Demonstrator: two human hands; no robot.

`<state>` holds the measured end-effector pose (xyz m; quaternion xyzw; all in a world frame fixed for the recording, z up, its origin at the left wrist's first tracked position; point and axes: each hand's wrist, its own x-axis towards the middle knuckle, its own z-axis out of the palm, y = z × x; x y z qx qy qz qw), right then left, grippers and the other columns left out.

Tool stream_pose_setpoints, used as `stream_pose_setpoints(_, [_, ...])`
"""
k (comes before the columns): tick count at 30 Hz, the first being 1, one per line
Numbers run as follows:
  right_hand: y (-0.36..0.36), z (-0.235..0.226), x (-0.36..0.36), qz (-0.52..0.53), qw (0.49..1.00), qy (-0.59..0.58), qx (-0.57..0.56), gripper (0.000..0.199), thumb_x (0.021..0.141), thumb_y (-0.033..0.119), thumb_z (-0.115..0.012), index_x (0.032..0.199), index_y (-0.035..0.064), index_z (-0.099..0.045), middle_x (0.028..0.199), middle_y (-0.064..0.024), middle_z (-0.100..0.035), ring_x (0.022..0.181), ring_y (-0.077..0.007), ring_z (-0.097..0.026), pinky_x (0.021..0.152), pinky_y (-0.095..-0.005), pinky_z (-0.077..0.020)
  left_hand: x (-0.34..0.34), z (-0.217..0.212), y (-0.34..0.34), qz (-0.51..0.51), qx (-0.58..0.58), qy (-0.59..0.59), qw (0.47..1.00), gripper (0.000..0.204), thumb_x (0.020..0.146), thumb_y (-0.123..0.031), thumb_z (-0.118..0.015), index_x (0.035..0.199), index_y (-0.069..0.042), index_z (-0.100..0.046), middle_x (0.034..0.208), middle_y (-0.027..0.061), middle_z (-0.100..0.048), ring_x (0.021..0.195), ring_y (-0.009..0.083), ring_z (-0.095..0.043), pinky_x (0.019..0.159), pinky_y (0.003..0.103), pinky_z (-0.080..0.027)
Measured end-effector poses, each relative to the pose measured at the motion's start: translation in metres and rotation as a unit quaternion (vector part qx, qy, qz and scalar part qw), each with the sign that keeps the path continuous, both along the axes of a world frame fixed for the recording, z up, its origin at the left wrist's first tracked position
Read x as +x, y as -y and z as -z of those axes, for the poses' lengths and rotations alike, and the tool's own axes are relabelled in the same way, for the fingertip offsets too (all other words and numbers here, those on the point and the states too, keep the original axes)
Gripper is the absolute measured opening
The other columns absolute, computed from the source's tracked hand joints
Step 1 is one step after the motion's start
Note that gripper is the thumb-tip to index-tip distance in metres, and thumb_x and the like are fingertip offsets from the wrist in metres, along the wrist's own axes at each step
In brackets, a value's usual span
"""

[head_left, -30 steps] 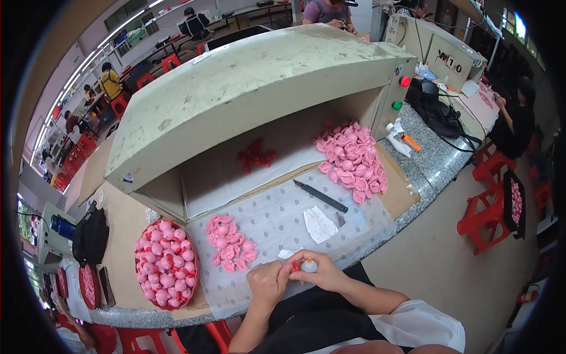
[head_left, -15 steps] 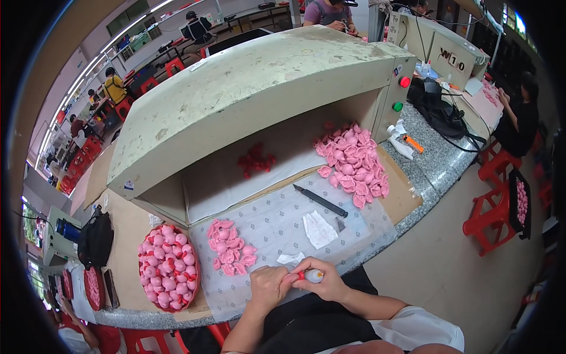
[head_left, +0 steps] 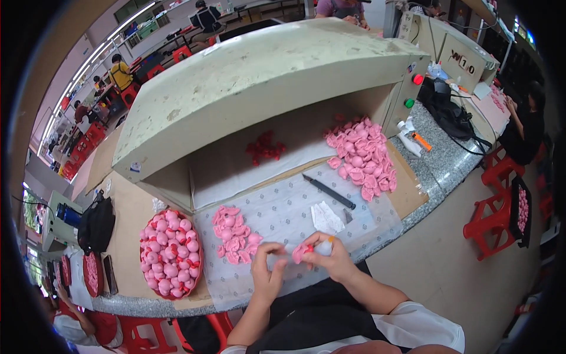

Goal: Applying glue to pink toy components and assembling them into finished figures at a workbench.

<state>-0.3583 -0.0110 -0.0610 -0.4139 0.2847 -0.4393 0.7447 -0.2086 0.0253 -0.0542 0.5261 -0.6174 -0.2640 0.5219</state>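
While grasping a pink piece (head_left: 300, 253) with a bit of red showing, holds a small pale bottle (head_left: 323, 247) as well, all within the grip of the right hand (head_left: 340, 264), above the near edge of the patterned sheet (head_left: 283, 218). Pinched at the fingertips, on the side toward the left hand (head_left: 267, 276), with the bottle tucked deeper, yellow tip outward. Just beside, over the same edge of the sheet, released grip at the left hand, with parted fingers, apart from the piece. On the sheet's left part, a cluster of pink pieces (head_left: 234, 235); on its right part, a dark slim tool (head_left: 328, 190), with crumpled white paper (head_left: 328, 219) nearer. At the sheet's far right corner, a pink heap (head_left: 362, 156). Left of the sheet, on the tabletop (head_left: 124, 259), a red-rimmed basket (head_left: 201, 264) full of pink balls (head_left: 170, 251). Beyond the sheet, under a pale hood (head_left: 253, 76), small red pieces (head_left: 265, 148).
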Motion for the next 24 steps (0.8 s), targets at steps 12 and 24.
stream_pose_setpoints(12, [0.006,-0.004,0.006,-0.060,0.993,0.071,0.069,0.016,0.073,0.006,-0.058,0.085,0.0021,-0.047,0.077,-0.0073,-0.054,0.065,-0.0128,-0.053,0.049,-0.0242,-0.0438,0.001,0.026,0.006,0.154,-0.025,-0.250,0.956,0.037,0.066,-0.004,-0.063,0.102,0.000,-0.054,0.109,0.0183,-0.051,0.107,0.0292,-0.045,0.093,0.039,-0.029])
stream_pose_setpoints(24, [-0.001,0.000,-0.008,-0.115,0.975,0.170,0.084,0.011,0.077,0.012,-0.056,0.082,0.0036,-0.051,0.078,-0.0027,-0.052,0.063,-0.0089,-0.050,0.050,-0.0206,-0.0413,-0.012,0.024,0.000,0.168,-0.017,-0.285,0.943,0.033,0.067,-0.005,-0.064,0.097,-0.001,-0.053,0.105,0.0196,-0.052,0.105,0.0289,-0.046,0.094,0.041,-0.027])
